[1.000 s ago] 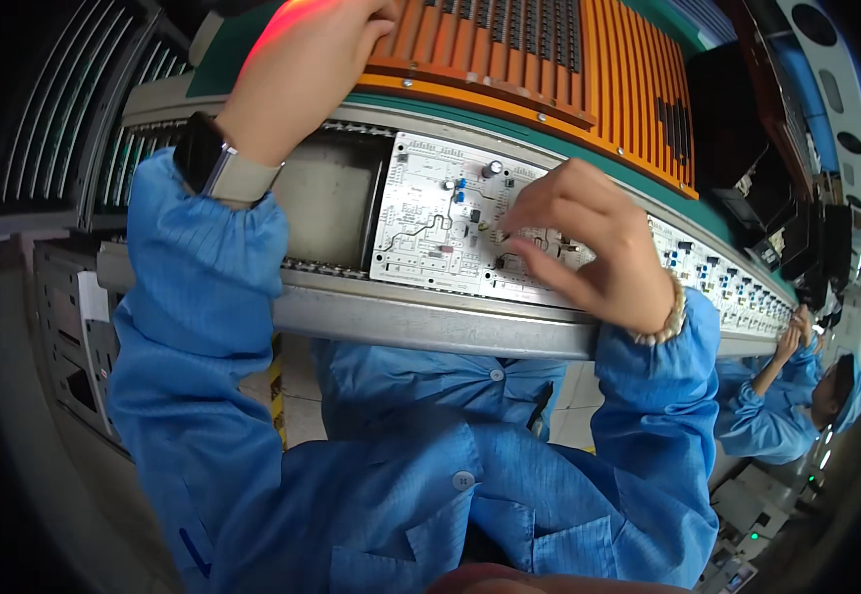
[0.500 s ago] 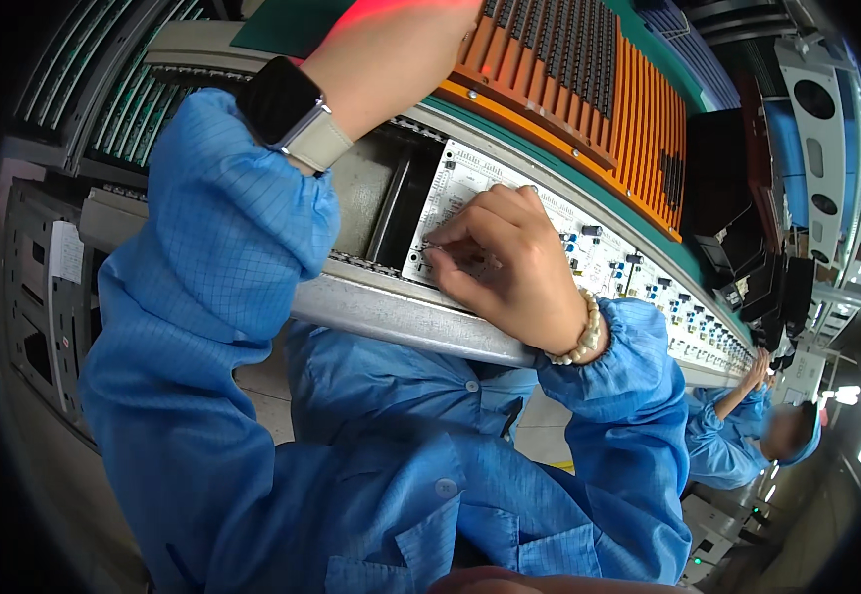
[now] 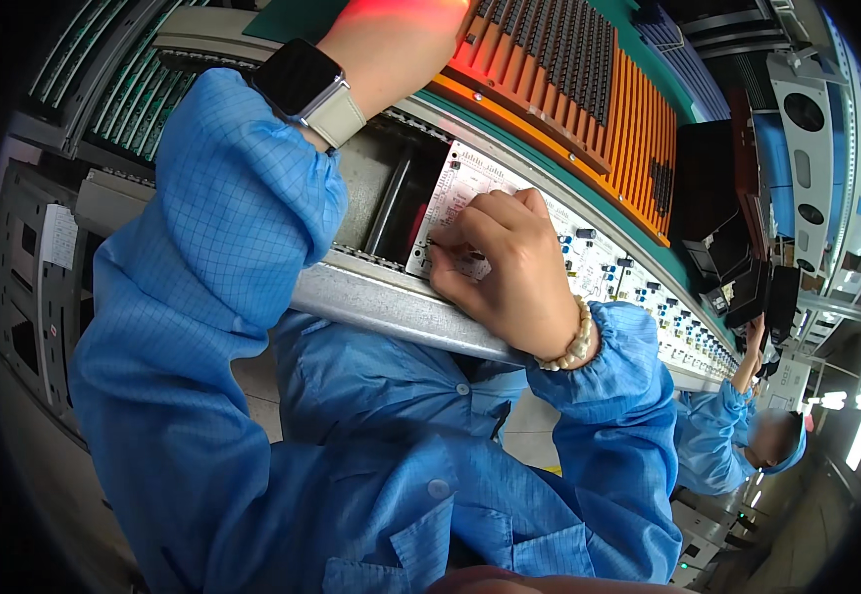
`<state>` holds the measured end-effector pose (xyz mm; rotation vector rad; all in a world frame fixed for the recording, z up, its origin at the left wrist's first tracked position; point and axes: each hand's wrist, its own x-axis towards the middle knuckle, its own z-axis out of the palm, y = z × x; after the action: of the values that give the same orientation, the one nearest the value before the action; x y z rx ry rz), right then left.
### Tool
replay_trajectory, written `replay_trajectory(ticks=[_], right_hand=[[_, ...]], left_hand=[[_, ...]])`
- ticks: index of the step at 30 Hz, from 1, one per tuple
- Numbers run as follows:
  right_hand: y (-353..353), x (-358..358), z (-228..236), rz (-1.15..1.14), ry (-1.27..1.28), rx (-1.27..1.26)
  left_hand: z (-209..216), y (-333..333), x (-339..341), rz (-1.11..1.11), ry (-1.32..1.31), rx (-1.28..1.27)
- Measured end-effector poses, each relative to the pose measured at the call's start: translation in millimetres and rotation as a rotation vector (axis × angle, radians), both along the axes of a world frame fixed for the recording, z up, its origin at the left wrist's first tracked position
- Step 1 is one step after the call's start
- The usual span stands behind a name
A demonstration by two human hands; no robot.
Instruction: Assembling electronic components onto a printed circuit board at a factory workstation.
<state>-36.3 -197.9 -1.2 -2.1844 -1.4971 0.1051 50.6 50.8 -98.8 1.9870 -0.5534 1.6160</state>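
Observation:
My right hand (image 3: 509, 262) bends over a white circuit board (image 3: 465, 176), with a beaded bracelet at its wrist. Its fingers are curled, thumb and index tips close together at the board's left end. Whatever they may hold is too small to make out. My left hand (image 3: 401, 45) reaches up beside the orange slotted rack (image 3: 524, 74), where rows of small black parts sit in the slots. The top edge of the picture hides its fingers. Red light falls on that hand. More white boards with small blue and black parts (image 3: 638, 287) run off to the right.
A metal conveyor rail (image 3: 391, 302) runs along the front of the boards. Green boards (image 3: 143, 114) stand in a rack at the far left. A co-worker in blue (image 3: 722, 436) stands farther along the line at the right. Dark bins (image 3: 712, 178) are beyond the orange rack.
The whole view has shifted slightly. My right hand stays at the same end of the board, its thumb and index tips a little closer together. Red light now also tints the board.

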Motion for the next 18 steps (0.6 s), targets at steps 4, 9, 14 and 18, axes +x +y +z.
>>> replay_trajectory(ticks=[4,9,14,18], right_hand=[[4,1,9,-0.038,-0.083,-0.087],[7,-3,10,-0.027,-0.233,-0.135],[4,-17,16,0.103,-0.455,-0.269],[-10,-31,20,0.114,-0.527,-0.36]], left_hand=[[66,-31,-46,0.311,0.852,-0.016],[61,-24,-47,0.326,0.887,0.02],[10,17,-35,0.297,0.627,0.087],[14,15,-24,0.193,0.709,-0.066]])
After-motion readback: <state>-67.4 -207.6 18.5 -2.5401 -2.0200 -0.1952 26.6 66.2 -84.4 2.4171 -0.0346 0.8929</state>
